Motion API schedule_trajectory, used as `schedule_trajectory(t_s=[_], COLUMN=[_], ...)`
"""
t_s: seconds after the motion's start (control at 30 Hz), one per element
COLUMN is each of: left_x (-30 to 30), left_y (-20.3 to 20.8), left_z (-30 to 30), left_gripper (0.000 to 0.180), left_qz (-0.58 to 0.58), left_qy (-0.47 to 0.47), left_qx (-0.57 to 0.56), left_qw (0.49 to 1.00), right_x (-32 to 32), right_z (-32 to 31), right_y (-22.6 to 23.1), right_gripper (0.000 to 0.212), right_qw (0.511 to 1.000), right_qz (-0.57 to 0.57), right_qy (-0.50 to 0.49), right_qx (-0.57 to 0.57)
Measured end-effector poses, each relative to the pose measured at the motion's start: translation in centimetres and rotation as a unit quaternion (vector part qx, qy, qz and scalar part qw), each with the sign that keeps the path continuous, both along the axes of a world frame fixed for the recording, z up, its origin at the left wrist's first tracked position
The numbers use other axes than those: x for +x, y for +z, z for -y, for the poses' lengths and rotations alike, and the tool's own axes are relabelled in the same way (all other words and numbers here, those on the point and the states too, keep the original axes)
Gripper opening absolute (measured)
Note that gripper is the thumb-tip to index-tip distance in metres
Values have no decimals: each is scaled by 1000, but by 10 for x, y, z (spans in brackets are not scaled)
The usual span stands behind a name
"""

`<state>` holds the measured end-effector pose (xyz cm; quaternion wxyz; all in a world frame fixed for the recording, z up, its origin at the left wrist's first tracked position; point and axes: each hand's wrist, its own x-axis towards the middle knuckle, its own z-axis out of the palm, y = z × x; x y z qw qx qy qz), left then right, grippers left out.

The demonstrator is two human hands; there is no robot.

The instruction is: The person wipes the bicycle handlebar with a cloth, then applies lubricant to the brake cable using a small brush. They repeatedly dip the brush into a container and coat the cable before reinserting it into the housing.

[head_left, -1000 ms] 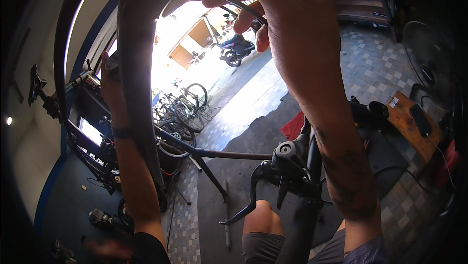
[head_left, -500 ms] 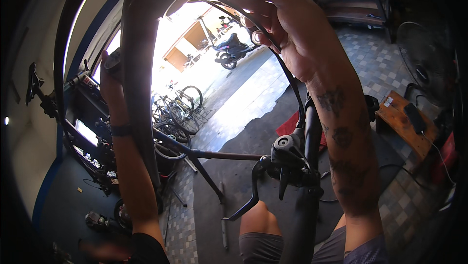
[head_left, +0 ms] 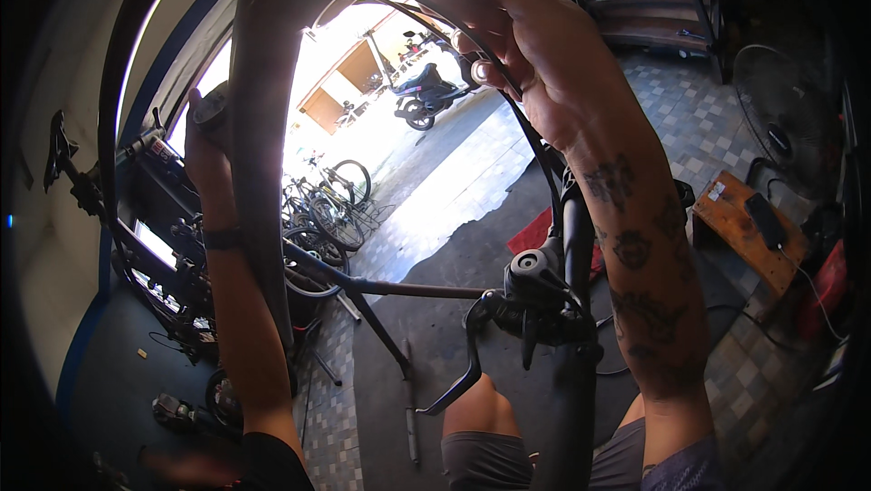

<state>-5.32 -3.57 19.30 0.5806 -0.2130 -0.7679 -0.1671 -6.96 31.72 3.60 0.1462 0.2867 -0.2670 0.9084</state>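
The right hand (head_left: pixel 535 64) has been shifted right, so more of the black cables (head_left: pixel 542 148) can be seen. They are held loosely above the brake lever (head_left: pixel 474 355). By the dark tube (head_left: pixel 263 110), the left hand's (head_left: pixel 207 164) grip cannot be told.

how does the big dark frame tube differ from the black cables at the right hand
The big dark frame tube is thick; the black cables are thin. The tube runs nearly straight, while the cables bend in an arc. The cables pass across the right hand's fingers; the tube is clear of them. Both look dark.
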Motion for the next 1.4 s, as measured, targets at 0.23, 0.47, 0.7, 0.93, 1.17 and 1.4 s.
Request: schedule_trajectory(t_s=[0.23, 0.47, 0.7, 0.93, 1.17, 1.4], left_x=[1, 10, 25, 36, 18, 23], left_y=[0, -6, -15, -19, -13, -38], left_z=[-8, -20, -32, -44, -42, -62], left_gripper=[54, 52, 50, 47, 41, 31], left_qz=[31, 107, 226, 254, 183, 127], left_qy=[-85, -248, -417, -461, -388, -408], left_qx=[52, 126, 172, 125, 214, 168], left_qw=[995, 955, 863, 841, 878, 889], right_x=[-1, 30, 38, 29, 31, 96], right_z=[-6, 4, 13, 15, 3, -38], right_y=[4, 1, -5, -22, -48, -56], right_gripper=[41, 40, 33, 28, 41, 50], right_qw=[997, 985, 971, 885, 808, 517], right_qz=[12, -23, -22, -94, -97, -366], right_qy=[-29, -172, -234, -457, -579, -768], right_qx=[67, 15, -34, -1, -50, 93])
